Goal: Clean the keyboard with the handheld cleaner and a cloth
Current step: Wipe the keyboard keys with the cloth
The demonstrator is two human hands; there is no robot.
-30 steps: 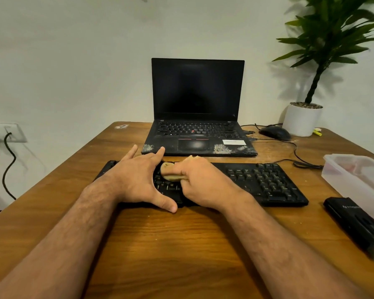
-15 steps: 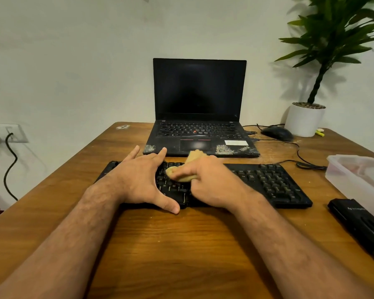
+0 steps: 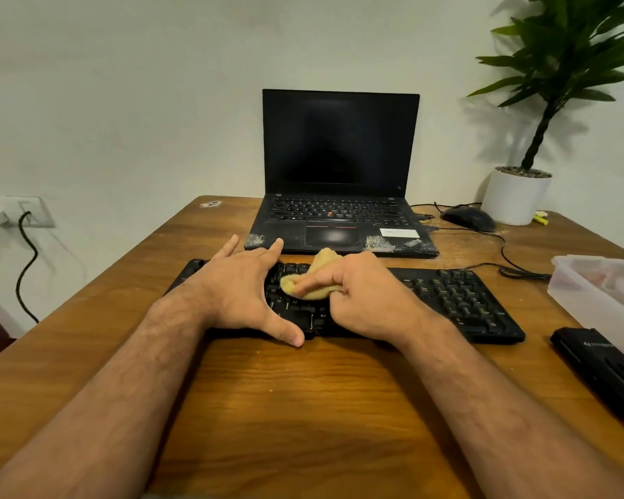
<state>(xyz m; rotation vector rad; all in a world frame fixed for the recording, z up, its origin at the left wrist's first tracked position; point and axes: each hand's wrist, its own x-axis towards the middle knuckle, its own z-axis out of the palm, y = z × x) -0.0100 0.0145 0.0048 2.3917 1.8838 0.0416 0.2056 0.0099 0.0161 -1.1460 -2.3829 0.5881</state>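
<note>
From my remote seat I see a black keyboard [image 3: 458, 300] on a warm brown bench [image 3: 303, 408] with darker wood-grain streaks. On the keyboard lies a mustard-yellow cloth [image 3: 312, 282]. Behind the keyboard is a black laptop [image 3: 339, 225] with a red dot among its keys, a white sticker and speckled, worn corners (pale flecks on black). Right of the laptop are a black mouse [image 3: 469, 217] and a white pot [image 3: 514, 196] holding a dark green plant [image 3: 570, 55]. The wall [image 3: 123, 102] behind is pale greenish-white.

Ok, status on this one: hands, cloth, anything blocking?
Left hand flat, bracing keyboard. Right hand grips cloth on keys. Nothing blocking.
</note>
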